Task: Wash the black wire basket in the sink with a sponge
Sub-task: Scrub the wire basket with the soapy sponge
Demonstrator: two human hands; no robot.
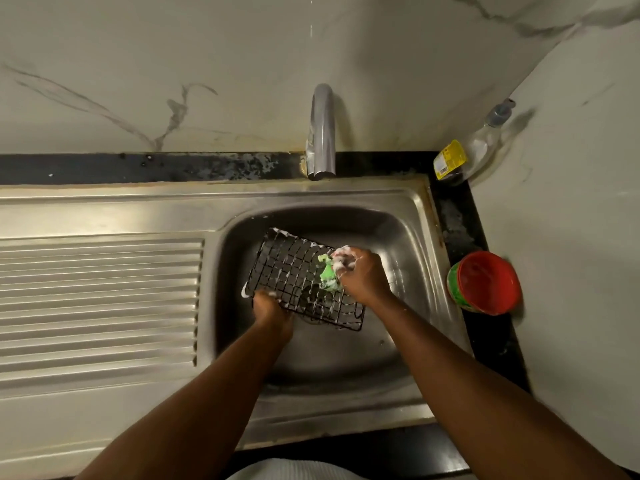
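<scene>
The black wire basket (294,271) is tilted inside the steel sink basin (408,237), with white suds along its wires and far corner. My left hand (270,310) grips its near left edge from below. My right hand (360,275) holds a soapy green sponge (329,275) and presses it against the basket's right side. Foam covers my right fingers.
A chrome tap (322,133) stands behind the basin; no water is visibly running. The ribbed drainboard (100,299) lies to the left. On the dark counter at the right sit a red-lidded green tub (485,282) and a clear bottle with a yellow label (464,157).
</scene>
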